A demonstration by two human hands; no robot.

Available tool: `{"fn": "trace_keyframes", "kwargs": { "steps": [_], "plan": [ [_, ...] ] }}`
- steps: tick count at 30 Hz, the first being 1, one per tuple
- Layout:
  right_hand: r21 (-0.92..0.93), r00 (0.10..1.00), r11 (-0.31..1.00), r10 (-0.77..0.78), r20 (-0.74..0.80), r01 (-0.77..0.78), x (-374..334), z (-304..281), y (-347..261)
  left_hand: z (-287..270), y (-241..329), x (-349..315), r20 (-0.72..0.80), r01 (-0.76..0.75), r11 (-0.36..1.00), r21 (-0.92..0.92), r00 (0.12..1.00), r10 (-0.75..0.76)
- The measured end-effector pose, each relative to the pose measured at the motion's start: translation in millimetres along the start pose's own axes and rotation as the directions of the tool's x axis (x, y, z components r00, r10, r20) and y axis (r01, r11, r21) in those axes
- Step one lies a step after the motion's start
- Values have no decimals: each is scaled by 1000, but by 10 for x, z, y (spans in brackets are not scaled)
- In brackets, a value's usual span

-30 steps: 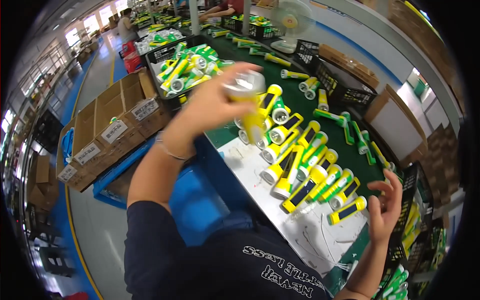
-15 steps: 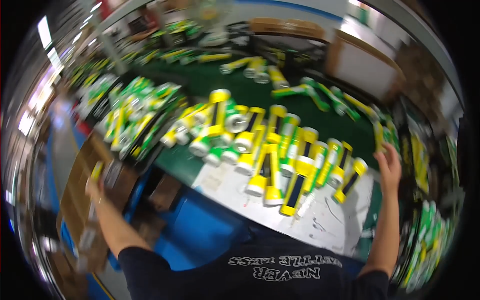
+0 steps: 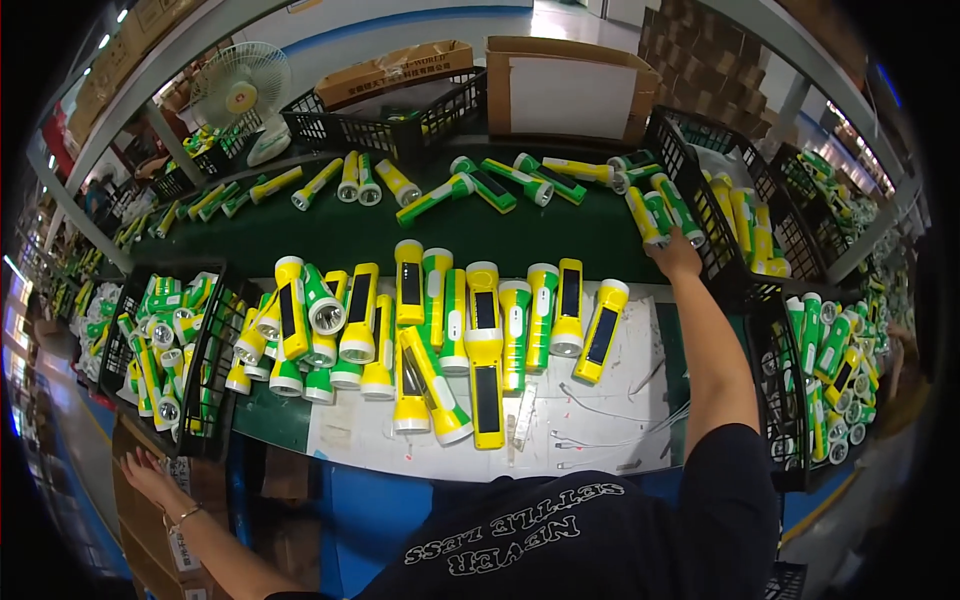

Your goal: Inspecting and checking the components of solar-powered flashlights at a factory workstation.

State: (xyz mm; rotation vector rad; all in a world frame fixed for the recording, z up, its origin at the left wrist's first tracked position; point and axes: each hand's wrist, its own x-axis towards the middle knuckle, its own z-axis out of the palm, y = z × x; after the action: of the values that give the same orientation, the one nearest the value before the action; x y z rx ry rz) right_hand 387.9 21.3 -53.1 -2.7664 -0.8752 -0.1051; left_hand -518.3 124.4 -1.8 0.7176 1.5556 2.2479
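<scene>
My right hand reaches out to a cluster of flashlights at the far right of the green surface. Its thumb and fingers close around the lower end of a green flashlight, with a yellow flashlight and another green one beside it. My left hand is held low at the near left, over a cardboard box; its fingers are apart and nothing shows in them. Between my arms many yellow and green flashlights stand or lie close together on a white sheet, some with dark panels.
Black crates with flashlights stand left and right; another crate borders my right hand. More flashlights lie along the green surface. White cables rest on the sheet. Behind are a carton and a fan.
My view has turned and steadied. My right hand has moved forward to the flashlights at the far right. The yellow item in my left hand is gone, and that hand is open.
</scene>
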Motion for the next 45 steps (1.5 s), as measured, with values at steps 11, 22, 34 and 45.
{"fn": "trace_keyframes", "kwargs": {
  "steps": [11,22,34,45],
  "plan": [
    [500,917,771,-293,-272,394,-401,-925,-70,1920,872,-3262,901,-425,905,-37,377,214],
    [863,790,427,-611,57,268,-1389,-1117,-164,2500,341,-5612,902,-98,995,-23,-432,-22],
    [907,822,405,-552,142,115,-1620,-619,-13,2249,139,-5688,615,614,137,778,-698,-367],
    [898,779,439,-563,275,1,-2154,-564,354,2167,175,-5654,653,663,181,726,-582,-485]
  ]
}}
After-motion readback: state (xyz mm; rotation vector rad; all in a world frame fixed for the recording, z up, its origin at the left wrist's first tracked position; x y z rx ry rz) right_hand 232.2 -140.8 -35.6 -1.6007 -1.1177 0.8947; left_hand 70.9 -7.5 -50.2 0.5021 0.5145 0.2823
